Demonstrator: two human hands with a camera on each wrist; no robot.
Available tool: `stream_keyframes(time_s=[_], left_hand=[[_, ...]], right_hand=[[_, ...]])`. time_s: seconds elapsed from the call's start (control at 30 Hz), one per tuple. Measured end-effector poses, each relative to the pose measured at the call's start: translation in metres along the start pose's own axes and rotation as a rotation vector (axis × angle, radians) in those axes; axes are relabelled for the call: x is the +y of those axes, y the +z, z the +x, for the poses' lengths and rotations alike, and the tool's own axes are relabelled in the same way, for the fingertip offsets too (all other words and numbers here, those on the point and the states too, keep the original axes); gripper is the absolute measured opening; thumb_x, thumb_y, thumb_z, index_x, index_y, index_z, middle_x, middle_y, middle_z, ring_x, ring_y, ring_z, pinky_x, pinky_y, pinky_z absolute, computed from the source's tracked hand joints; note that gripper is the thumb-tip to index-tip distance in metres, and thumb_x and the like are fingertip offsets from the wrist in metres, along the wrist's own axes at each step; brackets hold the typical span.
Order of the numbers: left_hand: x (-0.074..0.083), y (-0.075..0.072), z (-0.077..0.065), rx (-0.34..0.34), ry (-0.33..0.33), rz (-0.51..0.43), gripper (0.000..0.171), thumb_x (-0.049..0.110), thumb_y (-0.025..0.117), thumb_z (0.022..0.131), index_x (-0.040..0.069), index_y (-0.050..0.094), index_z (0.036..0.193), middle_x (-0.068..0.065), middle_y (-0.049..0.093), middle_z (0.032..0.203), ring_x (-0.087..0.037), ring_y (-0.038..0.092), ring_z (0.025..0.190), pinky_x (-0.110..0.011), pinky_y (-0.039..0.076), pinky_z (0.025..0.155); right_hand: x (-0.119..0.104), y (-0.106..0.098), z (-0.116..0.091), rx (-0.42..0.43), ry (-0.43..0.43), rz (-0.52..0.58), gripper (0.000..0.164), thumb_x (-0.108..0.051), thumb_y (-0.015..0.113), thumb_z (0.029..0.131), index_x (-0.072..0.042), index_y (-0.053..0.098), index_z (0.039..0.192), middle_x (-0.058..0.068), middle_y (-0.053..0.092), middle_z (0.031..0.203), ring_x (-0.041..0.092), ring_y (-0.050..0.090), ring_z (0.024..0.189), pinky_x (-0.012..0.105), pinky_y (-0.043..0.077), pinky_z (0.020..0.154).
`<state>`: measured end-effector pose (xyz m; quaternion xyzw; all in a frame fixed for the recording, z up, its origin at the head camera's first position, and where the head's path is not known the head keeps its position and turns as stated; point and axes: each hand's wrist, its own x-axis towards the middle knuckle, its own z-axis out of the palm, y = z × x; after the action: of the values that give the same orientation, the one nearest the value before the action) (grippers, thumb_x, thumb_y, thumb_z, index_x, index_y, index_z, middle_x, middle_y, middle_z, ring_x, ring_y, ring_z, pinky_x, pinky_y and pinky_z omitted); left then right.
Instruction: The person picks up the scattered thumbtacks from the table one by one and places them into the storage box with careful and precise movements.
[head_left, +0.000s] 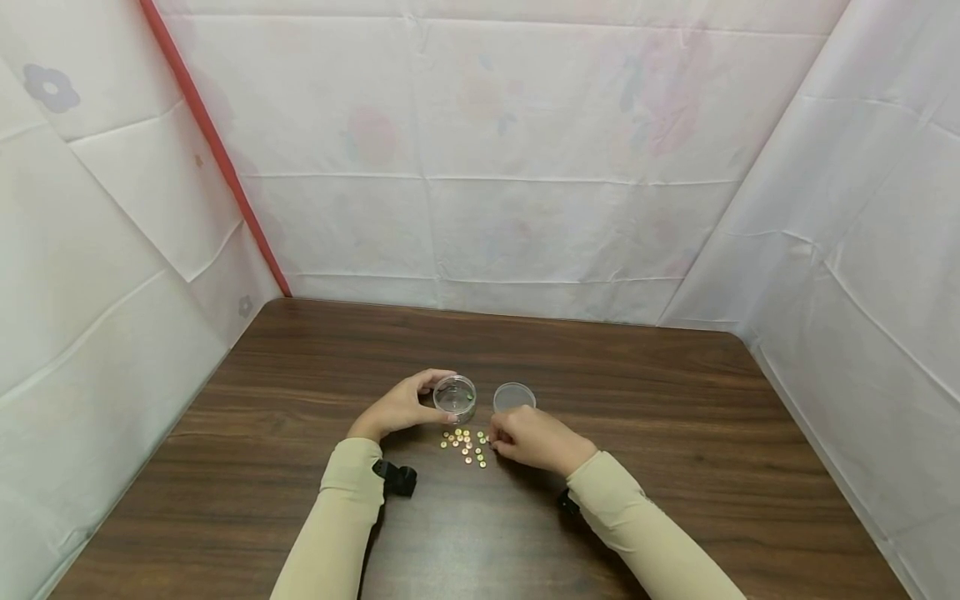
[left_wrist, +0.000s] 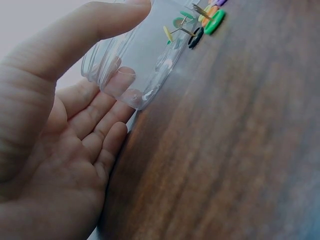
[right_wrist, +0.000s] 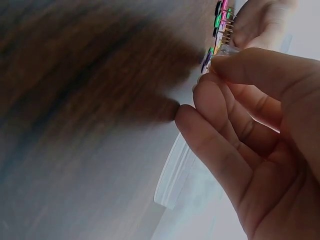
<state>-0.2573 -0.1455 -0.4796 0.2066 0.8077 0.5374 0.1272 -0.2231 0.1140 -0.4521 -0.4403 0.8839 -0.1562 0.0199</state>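
Observation:
My left hand grips a clear plastic jar between thumb and fingers, near the middle of the table. A few thumbtacks with green and yellow heads show through the jar wall. Just in front of the jar lies a loose group of coloured thumbtacks, points up in the right wrist view. At the group's right edge my right hand pinches a thumbtack with thumb and forefinger; the fingertips partly hide it.
A round clear lid lies flat right of the jar, just beyond my right hand. The brown wooden table stretches around. White patterned cloth hangs along its back and sides.

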Motion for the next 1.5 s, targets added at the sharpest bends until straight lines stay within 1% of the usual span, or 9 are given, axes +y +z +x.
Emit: stream_keyframes(time_s=[0.17,0.3,0.5,0.63,0.8,0.97,1.13,1.37,1.5], left_hand=[[0.021,-0.003,-0.008,-0.032,0.012,-0.002,0.073,0.018,0.08,0.073,0.008,0.044,0.136,-0.02,0.055,0.124,-0.031,0.05,0.111,-0.054,0.039,0.094],[0.028,-0.003,-0.011,-0.04,0.026,-0.011,0.073,0.016,0.079,0.074,0.006,0.044,0.136,-0.021,0.055,0.124,-0.032,0.05,0.112,-0.054,0.039,0.094],[0.027,-0.003,-0.011,-0.04,0.024,-0.011,0.073,0.017,0.079,0.074,0.006,0.044,0.136,-0.021,0.055,0.124,-0.031,0.05,0.112,-0.054,0.039,0.094],[0.027,-0.003,-0.01,-0.043,0.016,-0.015,0.072,0.017,0.079,0.074,0.007,0.044,0.136,-0.02,0.055,0.124,-0.031,0.05,0.111,-0.054,0.04,0.094],[0.026,-0.003,-0.011,-0.043,0.019,-0.029,0.072,0.016,0.079,0.074,0.006,0.044,0.136,-0.021,0.054,0.124,-0.032,0.05,0.112,-0.055,0.039,0.094],[0.027,-0.003,-0.011,-0.044,0.02,-0.034,0.072,0.015,0.078,0.075,0.006,0.043,0.137,-0.022,0.053,0.125,-0.033,0.049,0.112,-0.056,0.039,0.094],[0.027,-0.002,-0.011,-0.045,0.016,-0.037,0.071,0.014,0.078,0.075,0.006,0.043,0.137,-0.022,0.054,0.124,-0.033,0.049,0.111,-0.056,0.039,0.094],[-0.007,0.001,0.001,0.005,0.007,-0.009,0.073,0.024,0.082,0.071,0.021,0.046,0.135,-0.006,0.058,0.119,-0.018,0.052,0.106,-0.05,0.043,0.092],[-0.005,0.0,0.001,-0.002,0.0,-0.019,0.074,0.021,0.081,0.072,0.018,0.045,0.136,-0.009,0.057,0.121,-0.02,0.052,0.107,-0.051,0.042,0.092]], right_hand=[[0.001,-0.002,0.002,-0.011,-0.003,0.017,0.008,-0.009,0.062,0.086,-0.015,0.062,0.081,-0.009,0.061,0.076,-0.002,0.049,0.062,0.018,0.045,0.056],[0.002,-0.003,0.003,-0.009,0.0,0.04,0.007,-0.012,0.061,0.088,-0.015,0.063,0.083,-0.009,0.062,0.077,-0.003,0.05,0.062,0.018,0.046,0.056],[0.003,-0.004,0.005,0.019,0.012,0.076,0.005,-0.015,0.06,0.089,-0.016,0.063,0.085,-0.01,0.061,0.074,-0.002,0.049,0.059,0.018,0.045,0.054],[0.004,-0.005,0.007,0.04,0.013,0.086,0.006,-0.013,0.059,0.09,-0.015,0.061,0.085,-0.009,0.061,0.074,-0.002,0.05,0.06,0.019,0.046,0.055],[0.003,-0.008,0.011,0.069,0.014,0.065,0.006,-0.013,0.059,0.09,-0.017,0.059,0.085,-0.009,0.058,0.073,-0.001,0.049,0.058,0.019,0.045,0.053],[0.003,-0.01,0.015,0.097,0.044,0.039,0.005,-0.015,0.057,0.09,-0.018,0.059,0.087,-0.011,0.056,0.07,0.0,0.047,0.057,0.019,0.044,0.051],[0.003,-0.012,0.02,0.157,0.068,0.019,0.005,-0.017,0.056,0.091,-0.017,0.061,0.089,-0.012,0.056,0.071,0.0,0.048,0.059,0.019,0.045,0.052],[0.001,-0.014,0.029,0.241,0.071,0.005,0.005,-0.013,0.057,0.088,-0.017,0.06,0.089,-0.011,0.055,0.073,0.002,0.048,0.061,0.021,0.045,0.054],[0.002,-0.013,0.034,0.26,0.071,-0.002,0.005,-0.014,0.056,0.09,-0.017,0.06,0.09,-0.011,0.056,0.073,0.001,0.047,0.06,0.021,0.044,0.053]])
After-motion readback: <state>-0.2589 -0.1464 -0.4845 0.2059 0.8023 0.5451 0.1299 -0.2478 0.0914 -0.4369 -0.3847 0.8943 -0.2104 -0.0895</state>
